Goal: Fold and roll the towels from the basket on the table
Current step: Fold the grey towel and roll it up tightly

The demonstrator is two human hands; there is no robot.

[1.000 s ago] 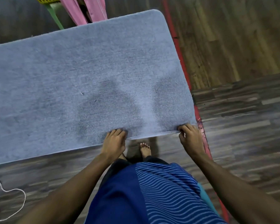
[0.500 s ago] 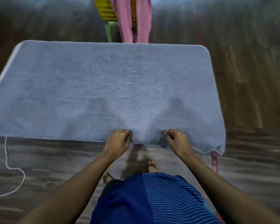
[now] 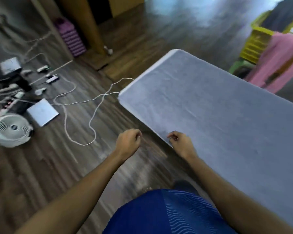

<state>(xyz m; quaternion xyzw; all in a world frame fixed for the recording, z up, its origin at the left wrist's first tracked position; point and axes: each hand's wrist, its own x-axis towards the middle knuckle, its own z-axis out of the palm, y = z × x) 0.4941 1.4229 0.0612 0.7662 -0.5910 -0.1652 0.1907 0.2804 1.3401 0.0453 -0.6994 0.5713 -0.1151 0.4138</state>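
While the left hand (image 3: pixel 129 141) curls empty, the right hand (image 3: pixel 180 143) curls at towel (image 3: pixel 210 115) edge, grip unclear.

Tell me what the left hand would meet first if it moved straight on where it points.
Probably the near edge of the grey towel, just beyond the left hand; only floor shows between them. Height is unclear, so it might pass under that edge.

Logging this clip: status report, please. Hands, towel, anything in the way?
Left hand curled, empty, over floor. Right hand curled at grey towel edge, grip unclear. Towel flat, unfolded. White cable loops on floor, left.
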